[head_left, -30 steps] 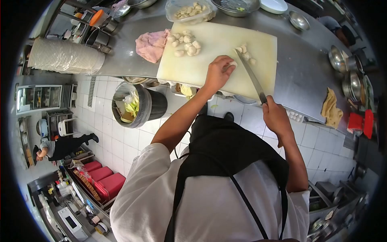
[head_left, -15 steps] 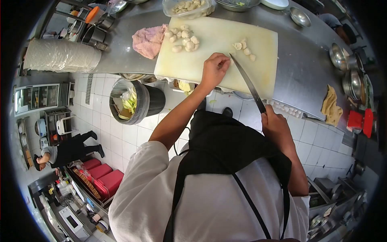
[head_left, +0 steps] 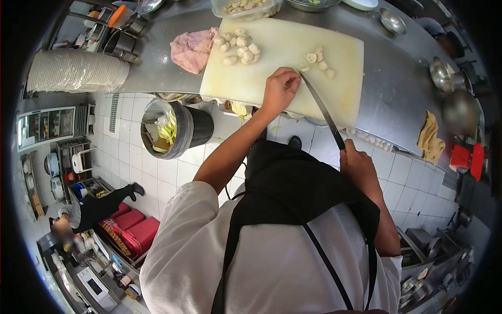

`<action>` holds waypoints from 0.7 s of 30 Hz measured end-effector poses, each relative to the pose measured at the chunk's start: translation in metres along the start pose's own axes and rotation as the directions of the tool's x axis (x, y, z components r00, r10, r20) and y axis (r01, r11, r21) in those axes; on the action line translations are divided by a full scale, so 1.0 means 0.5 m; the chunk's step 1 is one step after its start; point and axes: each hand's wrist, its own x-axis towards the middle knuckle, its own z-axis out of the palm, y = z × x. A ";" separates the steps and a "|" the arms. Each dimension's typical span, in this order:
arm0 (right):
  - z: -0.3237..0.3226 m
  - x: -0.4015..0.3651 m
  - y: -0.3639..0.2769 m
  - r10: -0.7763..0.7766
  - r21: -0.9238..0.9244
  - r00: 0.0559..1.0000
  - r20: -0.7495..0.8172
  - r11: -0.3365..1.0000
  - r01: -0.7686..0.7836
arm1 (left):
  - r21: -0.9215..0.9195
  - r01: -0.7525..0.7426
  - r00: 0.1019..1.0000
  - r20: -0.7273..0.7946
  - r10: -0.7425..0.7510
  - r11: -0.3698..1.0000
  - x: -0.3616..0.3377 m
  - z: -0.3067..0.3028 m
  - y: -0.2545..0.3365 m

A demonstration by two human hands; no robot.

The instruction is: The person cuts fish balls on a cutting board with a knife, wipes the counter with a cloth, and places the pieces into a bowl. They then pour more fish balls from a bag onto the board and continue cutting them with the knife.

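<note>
On a pale cutting board (head_left: 293, 39), my left hand (head_left: 281, 89) rests near the front edge with its fingers pinched together; what lies between them is too small to tell. My right hand (head_left: 358, 162) is closed round the handle of a long knife (head_left: 324, 111). The knife's tip touches or nearly touches the left fingertips. Whole pale round pieces, which look like mushrooms (head_left: 241, 46), are grouped at the board's upper left. Several cut pieces (head_left: 323, 65) lie to the right of the knife tip. A clear plastic tub (head_left: 251, 10) of similar pieces stands behind the board.
A pink cloth (head_left: 192, 49) lies left of the board, a yellow cloth (head_left: 431, 137) at the counter's right. Below the counter stands a bin (head_left: 175, 131) with green scraps. Metal bowls (head_left: 442, 74) line the right side. Another person (head_left: 102, 206) is at the lower left.
A small piece now shows at the knife's tip. The other person has moved toward the red containers. A metal bowl at the right is now blurred. My hands have hardly moved.
</note>
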 end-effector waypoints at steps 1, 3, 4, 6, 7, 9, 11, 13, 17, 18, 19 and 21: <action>0.001 0.000 0.000 -0.005 -0.005 1.000 -0.001 1.000 0.005 | -0.008 0.001 1.000 -0.004 -0.001 1.000 -0.001 0.001 -0.001; 0.001 0.001 0.001 -0.016 -0.015 1.000 -0.005 1.000 0.016 | -0.001 -0.008 1.000 0.000 0.008 1.000 0.000 0.001 -0.003; 0.001 0.002 0.000 -0.019 -0.012 1.000 0.000 1.000 0.019 | 0.002 -0.011 1.000 0.002 0.011 1.000 0.000 0.000 -0.004; -0.002 0.004 -0.003 -0.025 -0.006 1.000 0.009 1.000 0.025 | 0.021 0.015 1.000 0.026 -0.016 1.000 -0.001 -0.002 -0.004; -0.001 0.006 -0.006 -0.014 -0.002 1.000 0.022 1.000 0.014 | 0.031 0.028 0.999 0.038 -0.029 0.999 -0.002 -0.004 -0.003; 0.000 0.015 -0.011 0.010 0.005 0.999 0.042 1.000 -0.010 | 0.047 0.032 0.999 0.036 -0.033 0.998 -0.003 -0.005 -0.003; 0.016 0.030 -0.006 -0.001 0.013 1.000 0.025 1.000 0.001 | 0.065 0.014 0.999 0.036 -0.016 0.998 0.001 -0.005 -0.003; 0.039 0.052 0.004 -0.033 0.019 0.999 -0.002 0.999 0.033 | 0.086 -0.020 0.999 0.037 0.017 0.996 -0.002 -0.004 -0.008; 0.055 0.126 0.019 -0.125 0.023 0.989 -0.074 0.992 0.127 | 0.067 -0.004 0.999 0.042 0.001 0.998 -0.006 -0.001 -0.013; 0.037 0.132 0.004 -0.111 0.028 0.990 -0.088 0.993 0.114 | 0.071 -0.004 0.999 0.045 0.000 0.998 -0.002 -0.002 -0.007; 0.024 0.133 -0.008 -0.094 0.035 0.991 -0.095 0.995 0.098 | 0.075 0.004 0.999 0.050 -0.008 0.997 -0.004 -0.004 -0.003; 0.009 0.125 -0.021 -0.085 0.023 0.987 -0.136 0.996 0.089 | 0.105 -0.010 1.000 0.025 0.008 0.994 -0.003 -0.013 0.002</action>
